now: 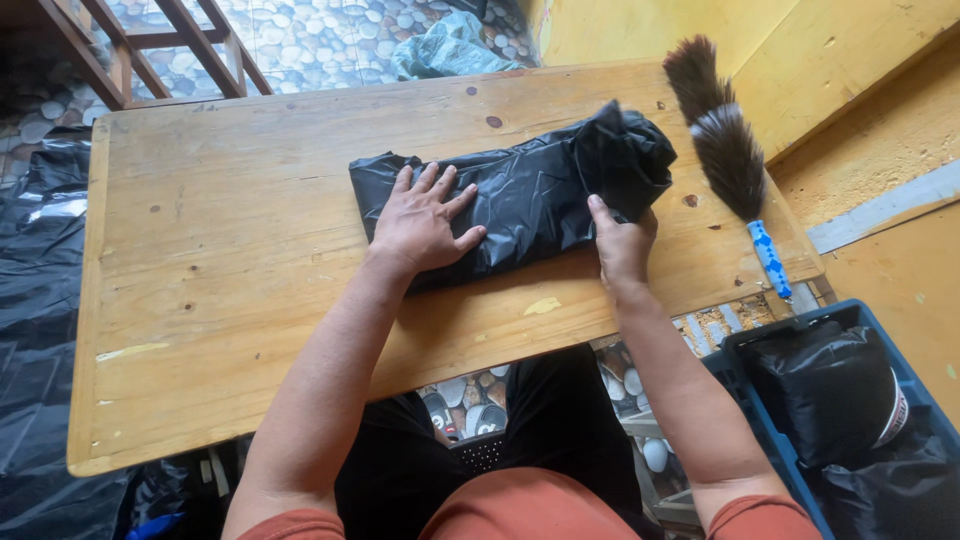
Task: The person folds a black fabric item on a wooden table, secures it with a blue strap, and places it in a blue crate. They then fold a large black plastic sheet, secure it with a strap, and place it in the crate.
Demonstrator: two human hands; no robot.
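Note:
A folded black plastic bag [530,185] lies across the middle of a wooden table [220,260]. My left hand [425,222] presses flat on the bag's left part, fingers spread. My right hand [620,243] grips the bag's near edge toward its right end, where a bunched flap [625,150] stands up off the table.
A feather duster [722,145] with a blue handle lies along the table's right side. A blue crate [770,430] holding black bags stands on the floor at lower right. Black plastic sheeting [35,300] covers the floor at left. A yellow wall rises at right.

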